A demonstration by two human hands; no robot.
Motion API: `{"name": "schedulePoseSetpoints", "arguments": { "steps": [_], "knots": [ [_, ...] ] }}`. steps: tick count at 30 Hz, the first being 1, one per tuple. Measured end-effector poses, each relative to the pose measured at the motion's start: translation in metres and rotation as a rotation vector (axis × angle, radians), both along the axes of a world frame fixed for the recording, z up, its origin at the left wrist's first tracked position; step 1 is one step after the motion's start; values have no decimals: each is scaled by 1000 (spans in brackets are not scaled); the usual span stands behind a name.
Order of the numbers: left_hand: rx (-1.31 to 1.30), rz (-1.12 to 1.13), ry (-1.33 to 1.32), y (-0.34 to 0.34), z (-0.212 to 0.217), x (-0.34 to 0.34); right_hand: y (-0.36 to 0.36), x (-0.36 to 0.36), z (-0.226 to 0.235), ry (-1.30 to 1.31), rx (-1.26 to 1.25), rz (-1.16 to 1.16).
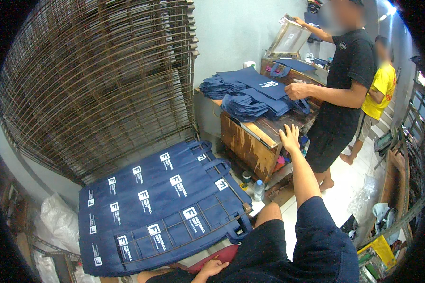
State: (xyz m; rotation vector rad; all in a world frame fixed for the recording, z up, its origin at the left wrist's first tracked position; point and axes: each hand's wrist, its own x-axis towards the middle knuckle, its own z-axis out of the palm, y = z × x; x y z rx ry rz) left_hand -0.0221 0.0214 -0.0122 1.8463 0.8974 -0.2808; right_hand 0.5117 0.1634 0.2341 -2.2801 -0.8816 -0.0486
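My right hand (290,137) is stretched forward with its fingers spread and nothing in it, near the front corner of the wooden table (252,148). My left hand (213,268) lies low by my lap, fingers loosely extended, with no object visible in it. In front of me, navy fabric bags (151,188) with white prints lie in overlapping rows. A wire rack (174,231) shows over the nearest row. On the table sit piles of folded navy bags (243,106), topped by a printed bag (268,85) that a co-worker's hand (297,91) touches.
The co-worker's other hand holds up a framed printing screen (290,40). Stacked wire racks (99,80) tilt over the bags at the left. A water bottle (259,190) stands on the floor by the table. Another person in yellow (385,89) stands farther back. Plastic wrapping (59,219) lies left.
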Motion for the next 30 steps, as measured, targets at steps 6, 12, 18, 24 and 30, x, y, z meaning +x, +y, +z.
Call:
{"name": "schedulePoseSetpoints", "arguments": {
  "steps": [6, 12, 18, 24, 30],
  "knots": [
    [39, 22, -20, -2, 0, -1, 3, 4, -4, 13, -33, -10],
    [55, 11, -36, -1, 2, 0, 2, 6, -4, 8, -25, -10],
    [39, 33, 6, -2, 11, 2, 1, 5, -2, 23, -22, -8],
    [21, 26, -7, -1, 11, 0, -2, -6, 9, 41, -46, -42],
    [52, 11, 18, -1, -5, -2, 3, 0, -3, -13, 86, -28]
  ]
}}
